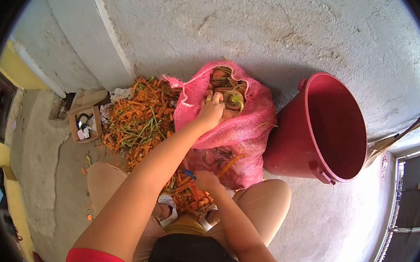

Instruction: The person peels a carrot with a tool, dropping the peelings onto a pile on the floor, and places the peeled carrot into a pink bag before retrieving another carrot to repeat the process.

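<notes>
A pink mesh sack [255, 117] leans against the wall, its mouth open on several carrots [232, 97], some with green stem ends. My left hand [213, 110] reaches into that mouth, fingers curled on a carrot partly hidden beneath them. Lower down, close to the sack's base, my right hand [207, 181] is closed around a small blue-handled tool [189, 174]. Most of the tool is covered by the fingers, so its kind does not show. Orange peelings [186, 195] lie below this hand, between my feet.
A large heap of carrot peelings and green trimmings [140, 119] spreads left of the sack. Beyond it is a small cardboard box [86, 124] with odds and ends inside. A tall red bucket [292, 141] stands tilted to the right. The rough grey wall [237, 26] rises behind.
</notes>
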A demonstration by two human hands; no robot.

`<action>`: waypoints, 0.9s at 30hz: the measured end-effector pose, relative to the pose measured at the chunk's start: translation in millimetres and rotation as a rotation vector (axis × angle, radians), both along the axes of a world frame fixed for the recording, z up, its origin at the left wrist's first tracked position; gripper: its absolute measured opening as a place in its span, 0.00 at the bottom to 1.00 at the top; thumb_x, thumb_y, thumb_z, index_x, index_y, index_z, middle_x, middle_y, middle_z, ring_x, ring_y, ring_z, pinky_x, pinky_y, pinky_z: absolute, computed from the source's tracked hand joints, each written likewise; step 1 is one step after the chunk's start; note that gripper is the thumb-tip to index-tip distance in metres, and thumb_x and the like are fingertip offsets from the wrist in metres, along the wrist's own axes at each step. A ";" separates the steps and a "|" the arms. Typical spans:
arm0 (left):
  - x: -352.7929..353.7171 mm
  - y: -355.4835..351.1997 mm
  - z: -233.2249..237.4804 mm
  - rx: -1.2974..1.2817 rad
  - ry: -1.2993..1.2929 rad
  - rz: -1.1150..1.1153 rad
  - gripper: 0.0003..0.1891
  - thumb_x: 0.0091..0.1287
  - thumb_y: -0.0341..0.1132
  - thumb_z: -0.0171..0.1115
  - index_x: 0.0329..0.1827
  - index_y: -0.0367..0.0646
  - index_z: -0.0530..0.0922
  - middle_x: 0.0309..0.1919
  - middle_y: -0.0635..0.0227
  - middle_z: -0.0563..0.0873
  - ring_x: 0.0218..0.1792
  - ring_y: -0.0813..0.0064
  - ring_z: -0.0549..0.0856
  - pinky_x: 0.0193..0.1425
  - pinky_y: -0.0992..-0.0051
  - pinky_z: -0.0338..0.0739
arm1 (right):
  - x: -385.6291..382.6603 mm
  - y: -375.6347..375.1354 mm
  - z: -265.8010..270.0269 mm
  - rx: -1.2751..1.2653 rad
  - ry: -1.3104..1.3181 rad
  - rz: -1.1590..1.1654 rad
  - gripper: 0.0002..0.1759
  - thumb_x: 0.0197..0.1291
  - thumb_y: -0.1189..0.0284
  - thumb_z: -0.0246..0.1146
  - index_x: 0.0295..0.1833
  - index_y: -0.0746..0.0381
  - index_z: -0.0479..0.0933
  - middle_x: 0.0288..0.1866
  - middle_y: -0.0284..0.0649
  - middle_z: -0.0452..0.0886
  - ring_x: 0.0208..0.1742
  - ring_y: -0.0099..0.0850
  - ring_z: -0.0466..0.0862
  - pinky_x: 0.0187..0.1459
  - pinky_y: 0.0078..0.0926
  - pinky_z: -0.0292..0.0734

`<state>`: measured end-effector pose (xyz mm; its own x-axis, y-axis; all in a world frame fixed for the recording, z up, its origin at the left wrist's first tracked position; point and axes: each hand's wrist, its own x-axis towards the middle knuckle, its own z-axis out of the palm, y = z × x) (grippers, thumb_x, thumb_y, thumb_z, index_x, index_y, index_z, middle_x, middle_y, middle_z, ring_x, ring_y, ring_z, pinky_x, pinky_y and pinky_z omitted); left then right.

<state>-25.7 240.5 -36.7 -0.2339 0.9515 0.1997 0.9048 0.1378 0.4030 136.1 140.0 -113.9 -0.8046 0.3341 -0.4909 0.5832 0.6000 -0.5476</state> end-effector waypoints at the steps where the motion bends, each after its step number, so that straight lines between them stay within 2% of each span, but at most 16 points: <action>1: 0.9 -7.6 5.4 0.046 0.000 -0.017 0.06 0.52 0.30 0.58 0.31 0.37 0.75 0.46 0.61 0.65 0.53 0.56 0.65 0.52 0.57 0.62 | 0.6 -2.0 -1.0 0.002 0.004 0.004 0.13 0.49 0.67 0.52 0.38 0.61 0.74 0.36 0.50 0.78 0.40 0.46 0.78 0.41 0.42 0.71; 5: -19.9 -20.4 14.2 0.082 -0.152 -0.163 0.13 0.44 0.29 0.66 0.32 0.37 0.75 0.42 0.61 0.68 0.48 0.59 0.71 0.46 0.63 0.70 | -0.8 -0.6 -4.8 0.001 -0.054 0.016 0.13 0.50 0.67 0.51 0.38 0.61 0.74 0.36 0.50 0.77 0.40 0.46 0.77 0.42 0.42 0.71; 8: -34.5 -27.7 18.6 -0.065 -0.119 -0.193 0.18 0.45 0.32 0.68 0.37 0.35 0.73 0.42 0.60 0.68 0.42 0.61 0.74 0.46 0.69 0.72 | -2.4 -2.6 -5.5 0.004 -0.044 0.031 0.13 0.50 0.67 0.51 0.38 0.61 0.74 0.36 0.50 0.77 0.40 0.46 0.77 0.41 0.41 0.71; 9: -35.5 -28.2 18.2 -0.080 -0.117 -0.219 0.19 0.46 0.30 0.67 0.42 0.37 0.72 0.44 0.59 0.68 0.46 0.59 0.74 0.46 0.66 0.72 | -3.1 -3.3 -4.2 0.017 -0.054 0.037 0.13 0.50 0.67 0.51 0.38 0.61 0.74 0.36 0.50 0.77 0.40 0.46 0.77 0.41 0.42 0.71; 12: -30.4 -28.0 16.0 -0.128 -0.055 -0.199 0.22 0.47 0.28 0.65 0.47 0.39 0.70 0.47 0.58 0.67 0.48 0.57 0.73 0.47 0.65 0.72 | -6.4 -3.6 1.8 0.011 -0.036 0.035 0.12 0.50 0.67 0.51 0.37 0.61 0.74 0.35 0.50 0.77 0.40 0.47 0.77 0.41 0.42 0.71; 13: -27.7 -25.7 14.2 -0.167 -0.032 -0.183 0.23 0.48 0.25 0.61 0.50 0.39 0.68 0.50 0.55 0.67 0.49 0.56 0.73 0.48 0.65 0.71 | -7.0 -4.1 3.7 0.001 -0.025 0.032 0.12 0.50 0.67 0.51 0.37 0.62 0.74 0.35 0.50 0.77 0.39 0.47 0.77 0.41 0.42 0.71; 16: -23.4 -18.9 13.6 -0.154 -0.058 -0.129 0.21 0.52 0.27 0.58 0.52 0.40 0.68 0.49 0.55 0.69 0.47 0.56 0.73 0.50 0.65 0.71 | -8.5 -3.8 4.3 -0.008 -0.032 0.088 0.14 0.49 0.70 0.53 0.42 0.62 0.73 0.38 0.50 0.78 0.42 0.45 0.78 0.42 0.40 0.72; 17: -26.0 -10.4 6.2 -0.183 -0.050 -0.071 0.18 0.56 0.34 0.55 0.51 0.43 0.70 0.48 0.57 0.72 0.47 0.59 0.74 0.50 0.62 0.71 | -7.1 -2.1 4.8 -0.006 -0.035 0.073 0.14 0.49 0.70 0.53 0.42 0.62 0.73 0.38 0.49 0.78 0.41 0.45 0.78 0.42 0.40 0.72; 20: -53.1 -0.3 17.1 -0.538 0.077 -0.059 0.17 0.58 0.38 0.53 0.51 0.48 0.72 0.49 0.63 0.73 0.49 0.65 0.73 0.52 0.62 0.67 | -5.2 -2.6 4.8 -0.015 -0.025 0.046 0.14 0.50 0.70 0.53 0.42 0.62 0.73 0.38 0.49 0.78 0.41 0.45 0.78 0.42 0.39 0.72; 23: -69.9 -10.3 14.3 -0.510 0.285 -0.061 0.16 0.58 0.38 0.53 0.50 0.52 0.74 0.49 0.68 0.74 0.50 0.68 0.72 0.55 0.64 0.63 | -2.8 0.8 6.2 -0.011 -0.015 0.047 0.14 0.50 0.69 0.52 0.43 0.62 0.73 0.38 0.49 0.78 0.41 0.45 0.78 0.41 0.40 0.72; 27: -69.9 -6.5 22.3 -0.487 0.419 -0.180 0.14 0.58 0.36 0.51 0.48 0.54 0.76 0.51 0.71 0.73 0.51 0.68 0.71 0.55 0.66 0.59 | -3.4 2.5 10.8 -0.010 -0.036 0.018 0.14 0.50 0.70 0.52 0.42 0.62 0.73 0.37 0.49 0.78 0.40 0.45 0.78 0.40 0.40 0.72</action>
<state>-95.5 234.1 -14.4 -0.0590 0.9729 -0.2235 0.9972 0.0473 -0.0574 132.7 142.5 -103.1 -0.7923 0.3142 -0.5230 0.5916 0.6054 -0.5325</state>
